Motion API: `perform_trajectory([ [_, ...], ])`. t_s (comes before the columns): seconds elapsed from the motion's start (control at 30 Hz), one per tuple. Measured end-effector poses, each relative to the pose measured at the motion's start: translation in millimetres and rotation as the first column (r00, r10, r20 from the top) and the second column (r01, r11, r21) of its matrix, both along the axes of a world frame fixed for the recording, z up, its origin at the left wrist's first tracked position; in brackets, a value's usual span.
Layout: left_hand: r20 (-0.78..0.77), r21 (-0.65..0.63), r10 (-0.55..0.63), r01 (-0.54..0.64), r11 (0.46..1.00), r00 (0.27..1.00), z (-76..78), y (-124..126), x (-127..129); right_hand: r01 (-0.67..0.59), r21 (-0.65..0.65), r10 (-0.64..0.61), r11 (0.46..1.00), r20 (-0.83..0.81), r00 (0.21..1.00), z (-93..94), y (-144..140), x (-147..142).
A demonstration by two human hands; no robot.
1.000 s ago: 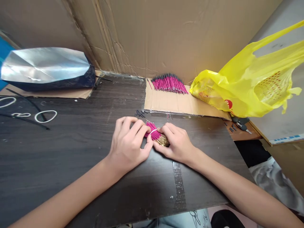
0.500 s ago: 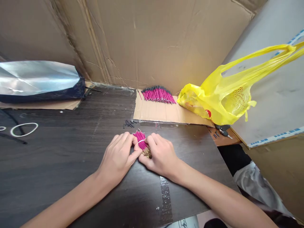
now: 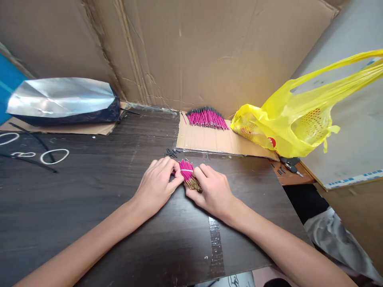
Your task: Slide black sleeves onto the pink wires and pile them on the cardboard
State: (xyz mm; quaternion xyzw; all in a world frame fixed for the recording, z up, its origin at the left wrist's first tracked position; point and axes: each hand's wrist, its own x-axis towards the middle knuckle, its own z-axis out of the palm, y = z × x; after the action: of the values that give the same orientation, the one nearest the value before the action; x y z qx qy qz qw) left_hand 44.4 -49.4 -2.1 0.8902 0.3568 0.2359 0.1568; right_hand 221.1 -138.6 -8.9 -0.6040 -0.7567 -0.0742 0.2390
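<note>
**Binding the pink bundle: keep it tight and square**

Both hands close on one bundle (image 3: 188,176) of pink sticks lying on the dark table (image 3: 89,207), near its middle. The left hand (image 3: 157,187) curls its fingers over the pink end; the right hand (image 3: 211,191) pinches the brassy end. A white band (image 3: 186,170) already crosses the bundle. It looks best to squeeze evenly from both sides, keep the tips level, and let no stick slide out. A bigger pile (image 3: 206,118) lies on cardboard (image 3: 215,141) behind.
</note>
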Motion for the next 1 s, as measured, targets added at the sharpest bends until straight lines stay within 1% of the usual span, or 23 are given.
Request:
perform_trajectory([
  [0.1, 0.024, -0.026, -0.054, 0.055, 0.998, 0.998, 1.0, 0.0, -0.6, 0.018, 0.027, -0.016, 0.999, -0.045, 0.999, 1.8, -3.9, 0.0],
  [0.17, 0.051, -0.074, -0.066, 0.069, 0.995, 0.997, 1.5, 0.2, -0.6, -0.005, 0.078, 0.010, 0.997, -0.058, 0.998, 3.2, -5.9, -1.6],
  [0.27, 0.065, -0.123, -0.074, 0.081, 0.989, 0.995, 2.3, 0.9, -1.1, -0.061, 0.118, 0.062, 0.991, 0.001, 0.998, 3.0, -6.4, -5.5],
  [0.33, 0.046, -0.089, -0.087, 0.091, 0.992, 0.995, 2.5, 1.3, -1.8, -0.071, 0.113, 0.067, 0.991, 0.043, 0.997, 0.8, -5.4, -7.8],
  [0.43, -0.008, 0.052, -0.113, 0.113, 0.992, 0.994, 1.3, 2.1, -2.3, -0.071, 0.110, 0.063, 0.991, 0.075, 0.995, -4.5, -3.2, -8.7],
  [0.5, -0.032, 0.133, -0.106, 0.109, 0.985, 0.994, -0.2, 3.0, -2.0, -0.080, 0.128, 0.069, 0.989, 0.093, 0.993, -8.5, -2.1, -7.8],
  [0.57, -0.037, 0.175, -0.077, 0.082, 0.981, 0.996, -1.8, 3.8, -1.4, -0.097, 0.151, 0.082, 0.984, 0.099, 0.992, -12.2, -1.7, -6.4],
  [0.73, -0.042, 0.172, -0.048, 0.054, 0.984, 0.998, -3.2, 4.2, -1.8, -0.128, 0.169, 0.114, 0.977, 0.088, 0.990, -16.7, -3.5, -3.8],
  [1.0, -0.038, 0.082, 0.001, 0.002, 0.997, 0.999, -3.8, 0.1, -1.5, -0.181, 0.181, 0.168, 0.967, 0.082, 0.982, -10.5, -7.2, 0.1],
])
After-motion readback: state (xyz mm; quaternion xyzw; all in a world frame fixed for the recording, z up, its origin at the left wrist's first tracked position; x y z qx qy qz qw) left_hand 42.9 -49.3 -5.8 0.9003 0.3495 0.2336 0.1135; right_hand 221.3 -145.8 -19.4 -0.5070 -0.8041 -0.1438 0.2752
